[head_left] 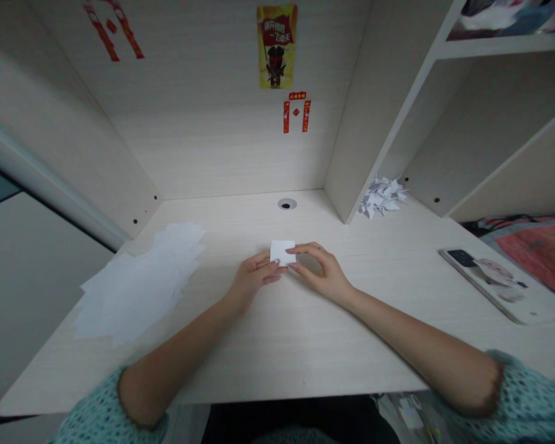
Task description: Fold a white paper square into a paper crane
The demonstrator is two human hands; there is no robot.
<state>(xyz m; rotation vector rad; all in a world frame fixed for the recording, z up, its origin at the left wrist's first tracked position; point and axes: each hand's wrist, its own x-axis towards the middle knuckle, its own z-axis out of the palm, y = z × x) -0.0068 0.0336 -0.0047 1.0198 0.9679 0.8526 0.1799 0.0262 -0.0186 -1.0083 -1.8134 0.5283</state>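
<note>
A small white square of paper point(282, 249) is held between my two hands, a little above the desk's middle. My left hand point(255, 274) grips its lower left part, thumb on the face and the other fingers behind it. My right hand point(322, 269) pinches the right edge, with the index finger lying across the front and the thumb near the lower corner. Whether the paper is one sheet or folded layers, I cannot tell.
Overlapping white paper sheets point(139, 283) lie on the desk point(277, 351) at the left. A heap of small paper pieces point(383, 196) sits behind the upright divider point(374, 111). At the right lies a phone point(494, 285) beside reddish cloth point(543, 256). A cable hole point(287, 203) is at the back.
</note>
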